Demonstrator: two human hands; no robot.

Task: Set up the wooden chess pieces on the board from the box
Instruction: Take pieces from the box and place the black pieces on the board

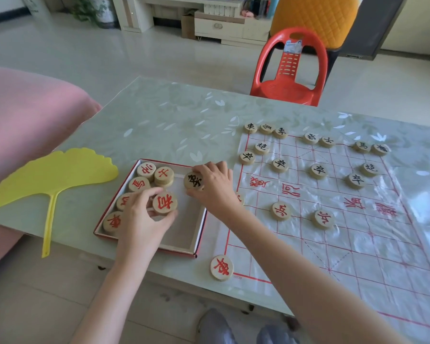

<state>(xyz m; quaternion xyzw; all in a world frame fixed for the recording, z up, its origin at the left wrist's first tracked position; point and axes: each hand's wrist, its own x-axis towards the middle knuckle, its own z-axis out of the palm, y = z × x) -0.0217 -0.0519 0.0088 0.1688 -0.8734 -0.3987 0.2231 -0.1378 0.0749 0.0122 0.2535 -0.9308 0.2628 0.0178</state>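
**Two pieces lifted at the box, one in each hand**

A red-marked piece (164,202) is held by the left hand (140,217) above the middle of the box (184,234). The fingers are curled round its rim, and the thumb is pressed against its near side. A black-marked piece (194,181) is pinched by the right hand (215,186) at the far right corner of the box. Its face is turned towards the camera, and the fingers are closed over its far edge.

The box is placed on the surface (171,120), just left of the board (358,244). Five more red pieces (138,184) are lined up along its left and far sides. One of them seems to be stacked on another.

The board is a thin printed sheet, spread flat on the right part of the surface. Black pieces (318,170) are set in rows along its far side. Two red soldiers (281,211) are placed near its middle, well apart from each other. A single red piece (221,267) lies at its near left corner, just beside the near right corner of the box.

A yellow fan (52,175) lies flat on the surface left of the box. A red plastic chair (288,70) stands on the floor beyond the far edge.
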